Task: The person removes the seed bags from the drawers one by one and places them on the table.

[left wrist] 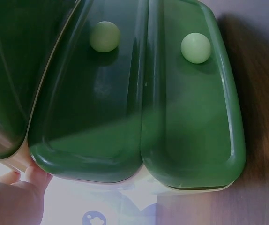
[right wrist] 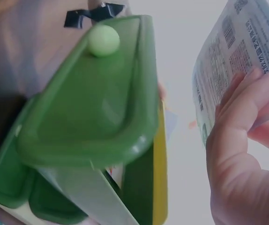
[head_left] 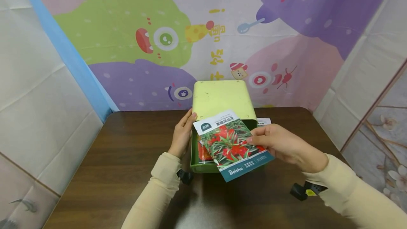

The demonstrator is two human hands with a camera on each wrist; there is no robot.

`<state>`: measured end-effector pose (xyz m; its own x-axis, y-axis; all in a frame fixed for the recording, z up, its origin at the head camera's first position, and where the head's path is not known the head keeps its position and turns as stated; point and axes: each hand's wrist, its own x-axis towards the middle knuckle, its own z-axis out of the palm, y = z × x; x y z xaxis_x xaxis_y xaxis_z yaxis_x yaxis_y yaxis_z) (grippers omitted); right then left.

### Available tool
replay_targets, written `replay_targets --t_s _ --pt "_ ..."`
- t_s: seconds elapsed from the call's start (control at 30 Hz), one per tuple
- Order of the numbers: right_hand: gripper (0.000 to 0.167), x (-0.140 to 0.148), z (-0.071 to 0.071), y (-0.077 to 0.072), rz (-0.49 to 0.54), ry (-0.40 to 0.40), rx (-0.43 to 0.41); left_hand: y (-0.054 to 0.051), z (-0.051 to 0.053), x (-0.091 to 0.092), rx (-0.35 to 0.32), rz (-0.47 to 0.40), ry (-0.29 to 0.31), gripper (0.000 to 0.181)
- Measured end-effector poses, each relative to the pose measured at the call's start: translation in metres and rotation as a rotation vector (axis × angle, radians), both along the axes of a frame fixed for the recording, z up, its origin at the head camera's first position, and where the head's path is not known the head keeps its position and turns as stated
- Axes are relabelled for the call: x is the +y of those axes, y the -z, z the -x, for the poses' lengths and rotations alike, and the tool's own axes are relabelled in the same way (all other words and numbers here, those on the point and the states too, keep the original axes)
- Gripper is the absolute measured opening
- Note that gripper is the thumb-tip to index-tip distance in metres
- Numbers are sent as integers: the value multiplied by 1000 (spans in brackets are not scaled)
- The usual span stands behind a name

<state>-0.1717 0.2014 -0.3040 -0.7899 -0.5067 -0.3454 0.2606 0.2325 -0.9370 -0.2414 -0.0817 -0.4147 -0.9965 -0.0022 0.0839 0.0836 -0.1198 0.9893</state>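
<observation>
A pale yellow-green drawer cabinet stands at the back of the table, one green drawer pulled out towards me. My right hand pinches a seed packet printed with red flowers and "Beishu", tilted above this drawer. In the right wrist view the packet's printed back faces the camera. Another packet with a red-orange picture lies inside the drawer, partly hidden. My left hand rests against the cabinet's left side. The left wrist view shows two shut green drawers with round pale knobs.
Beside the cabinet's right side, the white edge of another packet shows. The brown wooden table reaches back to a cartoon-printed cloth. Light-coloured panels flank it on both sides. A black wrist camera hangs under my right wrist.
</observation>
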Motion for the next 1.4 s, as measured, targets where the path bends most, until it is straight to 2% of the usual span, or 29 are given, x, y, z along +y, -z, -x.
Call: replay_targets --t_s 0.1,0.27,0.5,0.63,0.83,1.1,1.23,1.4 --pt "19 6 2 -5 -11 60 47 -1 -1 0 -11 -5 6 58" --pt "16 21 12 -11 -28 227 124 -3 -1 1 -36 -19 7 59" --pt "18 50 35 -13 101 440 112 -1 0 1 -42 5 -8 59" --pt "19 68 50 -7 143 551 127 -2 0 0 -26 32 -14 60" --pt "22 95 70 16 111 680 184 -2 -1 -1 -31 41 -11 61" --pt "16 129 90 57 -11 843 179 1 0 0 -45 28 -14 61" --pt "17 144 101 80 -15 946 154 2 0 0 -52 15 -10 60" --pt "27 154 110 107 -8 1065 93 1 1 0 -51 23 -14 60"
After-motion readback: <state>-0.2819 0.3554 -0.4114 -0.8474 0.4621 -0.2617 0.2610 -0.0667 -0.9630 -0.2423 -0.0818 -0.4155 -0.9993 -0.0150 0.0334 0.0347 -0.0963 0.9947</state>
